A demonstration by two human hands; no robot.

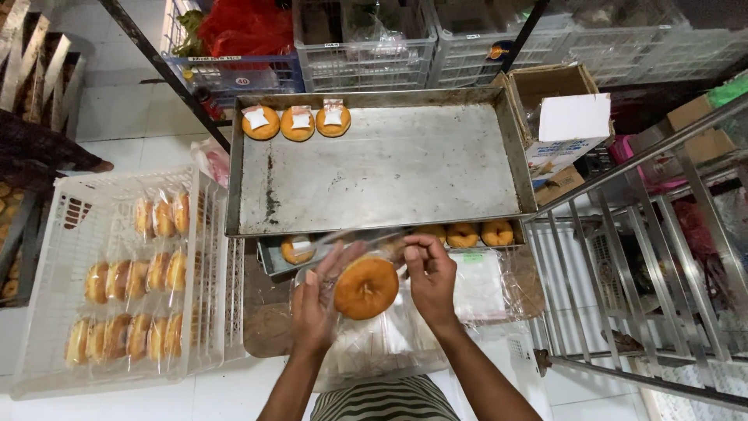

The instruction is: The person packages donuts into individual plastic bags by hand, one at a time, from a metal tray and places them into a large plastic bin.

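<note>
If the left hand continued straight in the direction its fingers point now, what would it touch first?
Probably the lower metal tray holding a donut, just beyond the left hand; depth is unclear.
</note>
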